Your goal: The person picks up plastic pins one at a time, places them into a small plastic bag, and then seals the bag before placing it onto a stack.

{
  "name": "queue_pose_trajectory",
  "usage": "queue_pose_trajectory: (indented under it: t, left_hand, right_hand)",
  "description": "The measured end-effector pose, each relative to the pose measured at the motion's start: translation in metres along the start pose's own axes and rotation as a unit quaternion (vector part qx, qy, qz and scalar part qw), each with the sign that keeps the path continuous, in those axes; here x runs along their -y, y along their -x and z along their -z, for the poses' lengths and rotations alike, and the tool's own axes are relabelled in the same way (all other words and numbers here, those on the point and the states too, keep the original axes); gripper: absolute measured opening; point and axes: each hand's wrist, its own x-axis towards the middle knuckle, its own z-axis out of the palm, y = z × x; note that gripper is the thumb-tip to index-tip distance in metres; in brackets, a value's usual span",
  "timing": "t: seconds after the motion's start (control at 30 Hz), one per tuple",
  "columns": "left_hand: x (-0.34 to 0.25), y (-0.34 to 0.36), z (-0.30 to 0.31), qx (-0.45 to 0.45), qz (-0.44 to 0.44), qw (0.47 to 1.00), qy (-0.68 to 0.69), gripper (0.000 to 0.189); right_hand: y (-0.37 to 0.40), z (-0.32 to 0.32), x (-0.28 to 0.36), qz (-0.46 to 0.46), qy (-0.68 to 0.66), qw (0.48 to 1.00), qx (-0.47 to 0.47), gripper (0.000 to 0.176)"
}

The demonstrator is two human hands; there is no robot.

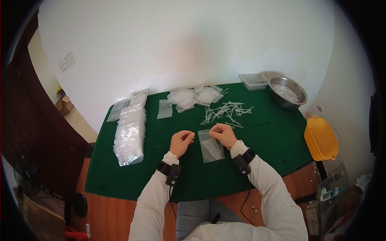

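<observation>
Pinching, right grip: I see the bare right hand (226,134) with thumb and fingers drawn together on the upper right edge of the bag.
Bag: small, clear, flat plastic zip bag (212,156) with thin pale sticks inside, on the desk between the hands.
Left grip: I see the bare left hand (182,142) curled, thumb near the forefinger, just left of the bag; I cannot tell whether the tips meet or hold anything.
Sticks: loose heap of thin white looped sticks (231,108) beyond the right hand.
Flat bags: overlapping clear plastic bags (183,97) toward the wall.
Filled row: long line of packed, shiny clear bags (129,138), left.
Bowl: round, silvery metal bowl (295,105), far right corner.
Desk: green-covered, curved front (161,182).
</observation>
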Motion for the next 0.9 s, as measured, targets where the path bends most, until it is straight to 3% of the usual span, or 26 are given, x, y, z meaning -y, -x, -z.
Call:
queue_pose_trajectory:
  t: [0.1,0.2,0.5,0.6,0.9]
  left_hand:
    - [-0.004,0.004,-0.01,0.002,0.028,0.998,0.063,0.012]
    - [0.004,0.006,-0.012,0.072,-0.029,0.997,0.027,0.012]
    - [0.006,0.005,-0.011,0.058,-0.035,0.998,0.017,0.012]
    - [0.007,0.005,-0.01,0.04,-0.037,0.998,-0.006,0.012]
    - [0.003,0.009,-0.014,0.063,-0.048,0.996,-0.048,0.012]
  right_hand:
    - [0.004,-0.011,0.004,-0.021,-0.021,1.0,0.006,0.008]
    - [0.007,-0.018,0.003,-0.009,-0.018,0.999,0.039,0.007]
    - [-0.001,0.003,0.002,0.014,0.004,1.0,0.017,0.007]
    - [0.0,0.002,0.003,0.001,-0.043,0.999,-0.002,0.008]
    - [0.006,-0.016,0.002,-0.005,-0.01,0.999,0.045,0.01]
